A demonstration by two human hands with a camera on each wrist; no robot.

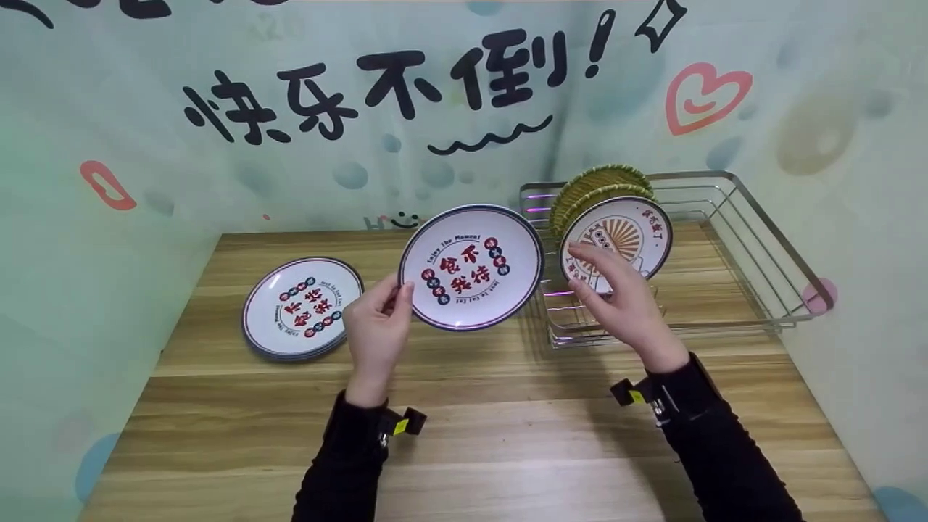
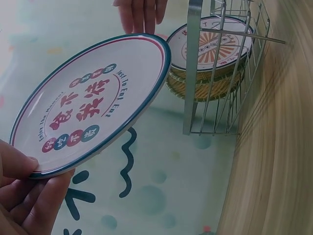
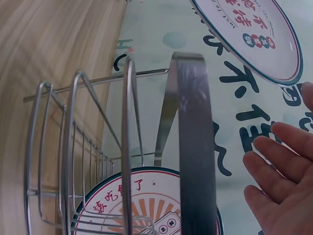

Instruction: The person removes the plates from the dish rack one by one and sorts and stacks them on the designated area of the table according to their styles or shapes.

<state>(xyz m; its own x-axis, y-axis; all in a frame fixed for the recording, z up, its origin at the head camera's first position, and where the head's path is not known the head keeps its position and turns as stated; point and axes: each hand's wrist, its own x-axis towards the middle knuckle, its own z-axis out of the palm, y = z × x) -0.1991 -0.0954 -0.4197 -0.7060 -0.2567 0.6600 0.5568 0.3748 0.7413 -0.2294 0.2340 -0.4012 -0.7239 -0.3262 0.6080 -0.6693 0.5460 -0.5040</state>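
Note:
My left hand pinches a round white plate at its left edge, thumb over the rim and fingers beneath. The plate has a dark blue rim and red characters, and is held up tilted above the table. My right hand holds nothing; its fingers are extended and spread just right of that plate. In the head view it overlaps a plate with an orange sunburst, which leans in the wire dish rack. In the right wrist view, the held plate hangs above the right fingers.
Two green-edged woven baskets stand behind the sunburst plate at the rack's left end. A small stack of matching plates lies on the wooden table at left. A printed cloth backdrop closes off the back and sides.

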